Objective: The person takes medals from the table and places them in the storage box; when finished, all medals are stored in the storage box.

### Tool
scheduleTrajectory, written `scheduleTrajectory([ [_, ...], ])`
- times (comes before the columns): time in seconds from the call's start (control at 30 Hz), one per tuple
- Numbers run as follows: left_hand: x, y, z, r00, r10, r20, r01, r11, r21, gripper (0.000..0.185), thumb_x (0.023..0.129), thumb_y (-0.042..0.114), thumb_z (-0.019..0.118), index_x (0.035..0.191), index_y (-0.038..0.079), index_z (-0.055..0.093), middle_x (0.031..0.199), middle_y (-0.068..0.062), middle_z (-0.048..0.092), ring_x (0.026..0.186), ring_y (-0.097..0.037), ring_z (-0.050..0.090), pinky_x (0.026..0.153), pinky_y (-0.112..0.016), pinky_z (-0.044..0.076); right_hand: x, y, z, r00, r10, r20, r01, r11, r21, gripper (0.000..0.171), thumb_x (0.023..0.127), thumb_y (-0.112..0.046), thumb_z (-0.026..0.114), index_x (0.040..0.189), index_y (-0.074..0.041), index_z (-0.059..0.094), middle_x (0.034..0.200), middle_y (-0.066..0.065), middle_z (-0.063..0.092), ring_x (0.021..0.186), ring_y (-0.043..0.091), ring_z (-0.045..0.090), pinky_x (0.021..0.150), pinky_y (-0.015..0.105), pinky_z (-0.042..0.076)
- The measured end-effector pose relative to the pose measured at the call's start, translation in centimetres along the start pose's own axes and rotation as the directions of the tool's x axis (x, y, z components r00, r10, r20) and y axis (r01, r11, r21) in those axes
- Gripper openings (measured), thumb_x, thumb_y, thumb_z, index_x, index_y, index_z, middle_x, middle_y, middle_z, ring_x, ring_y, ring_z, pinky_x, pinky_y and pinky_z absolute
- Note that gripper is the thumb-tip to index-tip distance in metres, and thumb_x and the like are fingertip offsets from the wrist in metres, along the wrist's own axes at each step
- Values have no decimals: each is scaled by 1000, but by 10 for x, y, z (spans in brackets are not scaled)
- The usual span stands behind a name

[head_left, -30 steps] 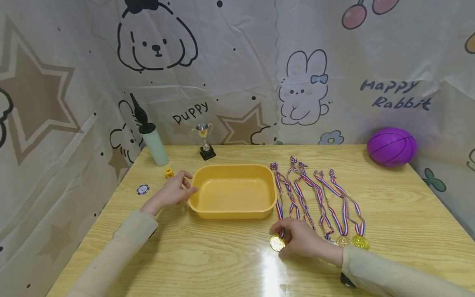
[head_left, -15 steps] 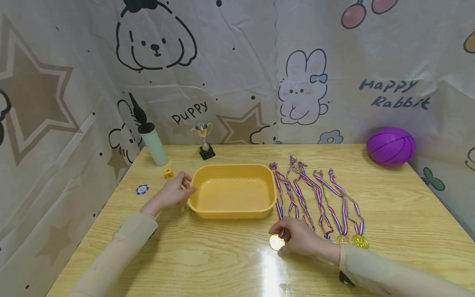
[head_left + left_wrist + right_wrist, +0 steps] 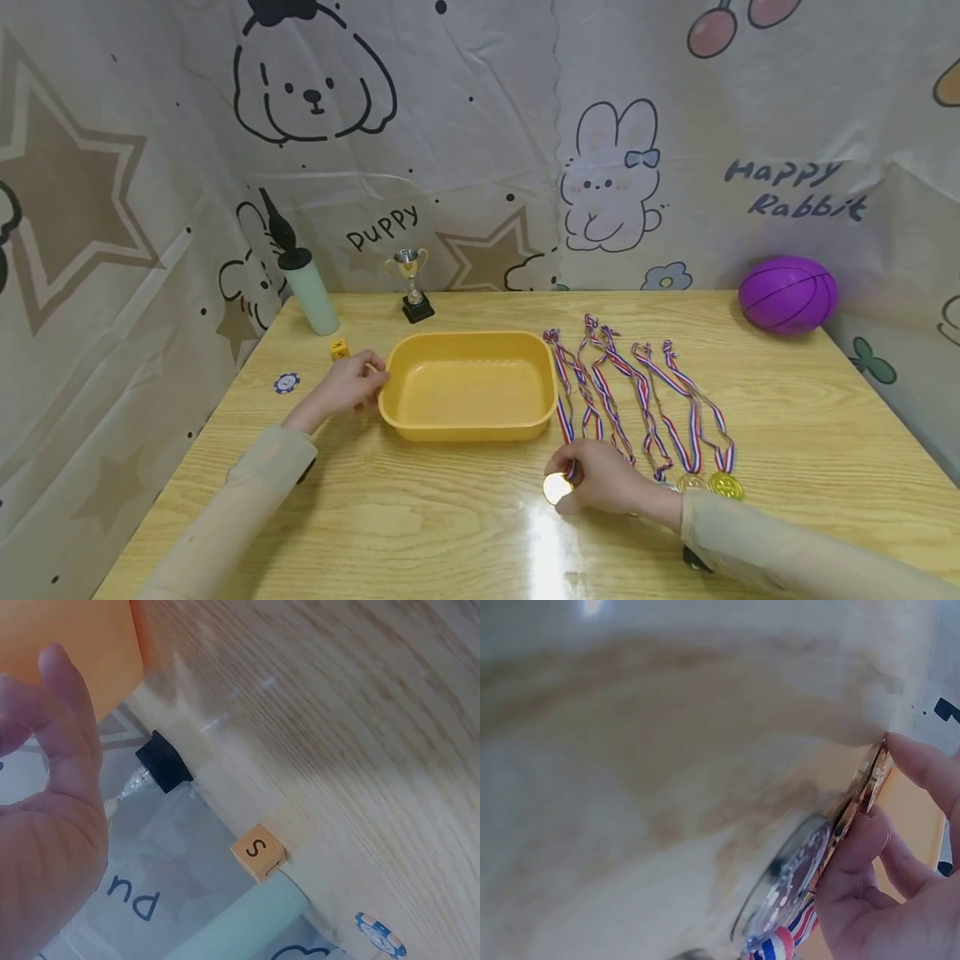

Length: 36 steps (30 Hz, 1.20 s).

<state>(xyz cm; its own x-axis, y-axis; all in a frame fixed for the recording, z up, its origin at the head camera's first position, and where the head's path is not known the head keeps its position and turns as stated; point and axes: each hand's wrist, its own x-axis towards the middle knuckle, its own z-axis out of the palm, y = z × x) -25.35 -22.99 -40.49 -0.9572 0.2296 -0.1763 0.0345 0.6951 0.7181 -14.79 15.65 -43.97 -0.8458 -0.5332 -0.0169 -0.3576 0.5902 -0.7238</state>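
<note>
A yellow plastic basin (image 3: 468, 434) stands mid-table in the head view. My left hand (image 3: 348, 385) is at its left rim, fingers loosely bent and fingertips at the edge; part of the hand is cut off in the left wrist view. My right hand (image 3: 607, 482) pinches a shiny gold medal (image 3: 557, 488) by its edge, right of and in front of the basin. Its striped ribbon (image 3: 564, 423) trails back past the basin. Beside it lie more ribboned medals, including a bronze-toned medal (image 3: 692, 484) and a gold one (image 3: 726, 486). A silver medal (image 3: 791, 885) shows in the right wrist view.
At the back left are a mint-green pump (image 3: 313, 296), a small trophy (image 3: 417, 308), a yellow letter cube (image 3: 340, 349) and a blue-and-white poker chip (image 3: 287, 382). A purple ball (image 3: 787, 296) sits back right. A printed cloth (image 3: 495, 158) hangs behind the table.
My left thumb has drawn back from inside the basin's rim to its edge. The right hand keeps its pinch on the gold medal, which has tilted slightly and glints more brightly.
</note>
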Motion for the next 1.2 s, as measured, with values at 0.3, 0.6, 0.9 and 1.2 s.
scheduleTrajectory([
  [0.3,-1,-2,2,999,-24,22,26,997,-72,35,97,20,51,123,-2,45,78,-12,67,51,-17,65,47,-30,53,0,-5,3,999,-6,-39,1,991,-136,30,58,-17,83,84,-17,69,76,-10,58,66,1,52,59,18,45],
  [0.6,-8,-4,1,998,-8,62,15,993,-114,51,92,18,59,134,1,37,82,-11,66,54,-20,66,46,-26,47,-1,-6,5,997,-17,-78,5,988,-153,29,55,-18,84,77,-19,65,73,-11,54,64,0,46,57,17,42],
  [0.9,-12,-5,1,998,8,64,3,985,-173,52,90,12,57,136,1,35,84,-12,66,58,-23,68,46,-29,52,-3,-9,3,998,-10,-55,5,997,-75,27,59,-14,81,81,-16,64,76,-8,57,67,3,50,60,18,46],
  [1.2,-11,-7,0,997,12,79,4,981,-194,52,90,10,57,136,0,35,82,-11,66,58,-21,68,45,-27,51,-1,-19,-35,987,18,-162,-25,999,-38,30,66,-13,82,92,-12,67,90,-2,64,74,8,56,64,21,50],
])
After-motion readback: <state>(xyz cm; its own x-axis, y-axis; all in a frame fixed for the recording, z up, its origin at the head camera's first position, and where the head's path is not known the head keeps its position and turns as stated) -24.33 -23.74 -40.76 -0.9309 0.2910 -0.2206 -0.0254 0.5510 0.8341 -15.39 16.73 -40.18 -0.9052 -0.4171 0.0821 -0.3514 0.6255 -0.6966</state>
